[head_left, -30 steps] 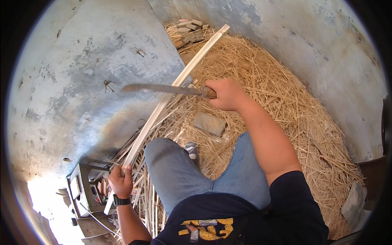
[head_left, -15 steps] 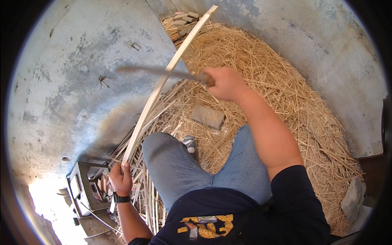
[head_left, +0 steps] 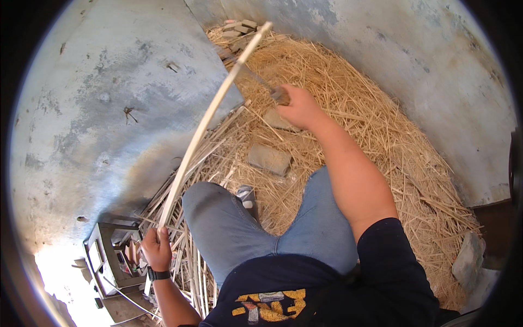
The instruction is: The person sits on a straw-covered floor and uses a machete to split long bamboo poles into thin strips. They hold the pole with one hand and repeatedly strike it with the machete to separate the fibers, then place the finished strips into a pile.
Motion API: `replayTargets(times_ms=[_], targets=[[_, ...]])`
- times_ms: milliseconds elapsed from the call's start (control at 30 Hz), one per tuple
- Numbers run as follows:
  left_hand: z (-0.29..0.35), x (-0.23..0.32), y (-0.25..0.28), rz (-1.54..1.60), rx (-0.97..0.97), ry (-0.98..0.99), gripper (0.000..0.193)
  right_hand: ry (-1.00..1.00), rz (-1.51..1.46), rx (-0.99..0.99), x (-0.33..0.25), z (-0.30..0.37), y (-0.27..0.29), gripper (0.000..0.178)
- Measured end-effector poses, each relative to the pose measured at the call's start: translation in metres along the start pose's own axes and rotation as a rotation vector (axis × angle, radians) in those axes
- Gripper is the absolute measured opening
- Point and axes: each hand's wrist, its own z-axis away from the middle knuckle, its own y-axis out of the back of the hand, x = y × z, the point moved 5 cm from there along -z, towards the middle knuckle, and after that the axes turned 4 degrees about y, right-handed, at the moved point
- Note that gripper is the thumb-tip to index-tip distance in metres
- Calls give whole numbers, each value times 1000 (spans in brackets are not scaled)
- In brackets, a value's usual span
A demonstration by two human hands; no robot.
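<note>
Rough workshop corner, weathered blue-grey walls (head_left: 103, 60), heaped straw-coloured slivers (head_left: 370, 125), loose bricks (head_left: 269, 158), long pale strip (head_left: 208, 112), knife (head_left: 280, 96)

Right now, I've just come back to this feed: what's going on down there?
The person's left hand grips a long pale strip near its lower end; the strip slants up and away past the left knee. The right hand holds a knife by its handle. The blade is blurred and points toward the strip's far part, so I can't tell whether they touch. Straw-like slivers cover the floor, and a grey block lies ahead of the knees.
</note>
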Motion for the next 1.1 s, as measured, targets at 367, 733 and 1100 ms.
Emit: replayTargets(times_ms=[367,733,1100], targets=[[-13,17,9,58,-34,-26,47,-24,115,-102,-26,3,15,39],[-25,25,2,-31,59,-51,53,408,404,-332,-77,22,-31,18],[-11,27,20,-166,141,-83,41,-225,98,-129,11,-2,20,41]])
